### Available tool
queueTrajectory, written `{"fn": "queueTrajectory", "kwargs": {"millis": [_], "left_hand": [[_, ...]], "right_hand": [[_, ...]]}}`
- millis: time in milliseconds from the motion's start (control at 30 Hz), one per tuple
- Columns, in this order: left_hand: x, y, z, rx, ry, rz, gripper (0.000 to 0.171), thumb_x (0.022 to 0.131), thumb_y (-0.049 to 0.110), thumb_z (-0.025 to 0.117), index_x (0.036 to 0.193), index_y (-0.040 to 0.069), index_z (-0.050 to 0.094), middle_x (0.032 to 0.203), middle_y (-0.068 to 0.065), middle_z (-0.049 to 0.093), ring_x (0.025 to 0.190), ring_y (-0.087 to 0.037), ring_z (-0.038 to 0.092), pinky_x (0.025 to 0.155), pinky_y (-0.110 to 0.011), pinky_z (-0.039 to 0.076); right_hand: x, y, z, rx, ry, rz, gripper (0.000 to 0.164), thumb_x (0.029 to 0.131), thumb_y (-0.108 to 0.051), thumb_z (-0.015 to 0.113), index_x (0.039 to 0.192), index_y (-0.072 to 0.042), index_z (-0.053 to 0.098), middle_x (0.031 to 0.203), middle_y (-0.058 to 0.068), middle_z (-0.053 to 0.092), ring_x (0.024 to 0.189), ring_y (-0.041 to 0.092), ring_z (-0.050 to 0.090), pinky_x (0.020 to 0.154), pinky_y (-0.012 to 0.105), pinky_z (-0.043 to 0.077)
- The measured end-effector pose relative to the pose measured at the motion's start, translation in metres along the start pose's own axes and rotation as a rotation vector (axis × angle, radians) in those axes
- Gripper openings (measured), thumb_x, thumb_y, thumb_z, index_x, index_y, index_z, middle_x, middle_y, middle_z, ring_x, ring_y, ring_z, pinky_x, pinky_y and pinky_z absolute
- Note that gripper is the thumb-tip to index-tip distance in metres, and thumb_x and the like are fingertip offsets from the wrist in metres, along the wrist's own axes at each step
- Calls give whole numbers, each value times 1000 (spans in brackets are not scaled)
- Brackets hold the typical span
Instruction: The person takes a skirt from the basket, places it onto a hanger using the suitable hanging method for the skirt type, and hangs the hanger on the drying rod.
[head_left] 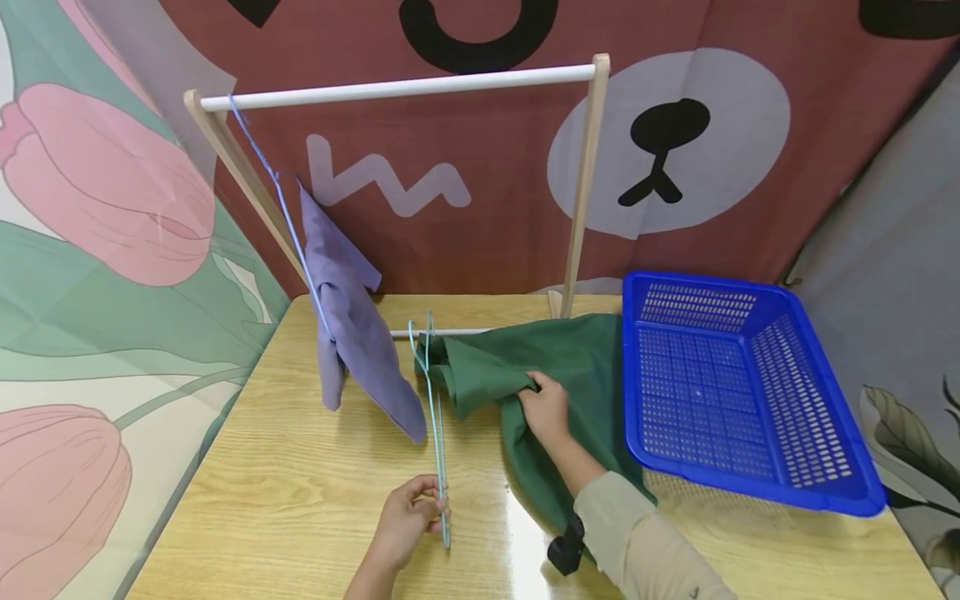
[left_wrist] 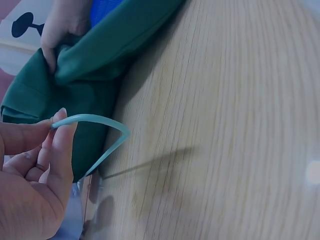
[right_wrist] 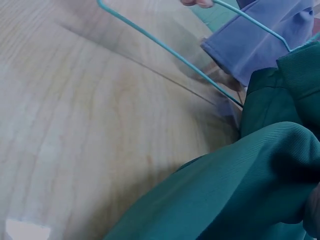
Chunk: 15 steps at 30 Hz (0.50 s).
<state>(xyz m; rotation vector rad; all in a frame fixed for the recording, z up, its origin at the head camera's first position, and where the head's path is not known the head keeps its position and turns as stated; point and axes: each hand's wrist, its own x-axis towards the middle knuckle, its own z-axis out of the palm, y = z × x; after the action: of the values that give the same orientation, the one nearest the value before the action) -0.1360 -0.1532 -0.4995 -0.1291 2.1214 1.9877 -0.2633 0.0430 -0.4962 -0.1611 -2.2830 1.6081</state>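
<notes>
My left hand [head_left: 405,521] pinches a light-teal clothes hanger [head_left: 435,433] by one end between thumb and fingers; the hanger stands nearly edge-on to the head camera. My right hand [head_left: 547,410] grips a fold of a dark green cloth garment [head_left: 585,358], bunched on the table and hanging toward the front. The green garment's folded edge [head_left: 438,358] overlaps the hanger's hook end in the head view. In the right wrist view the hanger's far side [right_wrist: 175,54] runs to the green folds [right_wrist: 270,95], which hide its end.
A wooden rack with a white top rail [head_left: 405,87] stands at the back. On its left end hangs a purple-blue hanger [head_left: 281,200] with a purple garment [head_left: 348,308]. To the right, a blue plastic basket [head_left: 750,492] touches the green garment. The wooden table [head_left: 300,492] lies beneath.
</notes>
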Motion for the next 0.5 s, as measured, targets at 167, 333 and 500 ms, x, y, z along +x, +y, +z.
{"fn": "queueTrajectory", "kwargs": {"millis": [167,333,500], "left_hand": [[1,2,3,-10,1,-6,26,77,-7,52,101,-16,48,86,-12,50,71,-21,56,57,-26,50],[1,3,7,-11,6,1,26,76,-8,52,101,-16,48,83,-9,50,73,-25,57,58,-25,50],[3,2,11,-14,16,12,27,75,-8,52,101,-16,48,84,-11,50,72,-24,57,58,-26,50]], "right_hand": [[-8,6,4,-12,-75,4,17,71,6,55,83,0,66,76,14,63,64,26,57,58,34,47],[-14,10,7,-18,-109,1,15,72,6,55,80,-2,65,72,12,61,58,22,54,52,31,44],[-18,15,10,-43,-134,-16,12,71,6,56,73,-4,62,63,7,58,51,17,47,48,27,38]]}}
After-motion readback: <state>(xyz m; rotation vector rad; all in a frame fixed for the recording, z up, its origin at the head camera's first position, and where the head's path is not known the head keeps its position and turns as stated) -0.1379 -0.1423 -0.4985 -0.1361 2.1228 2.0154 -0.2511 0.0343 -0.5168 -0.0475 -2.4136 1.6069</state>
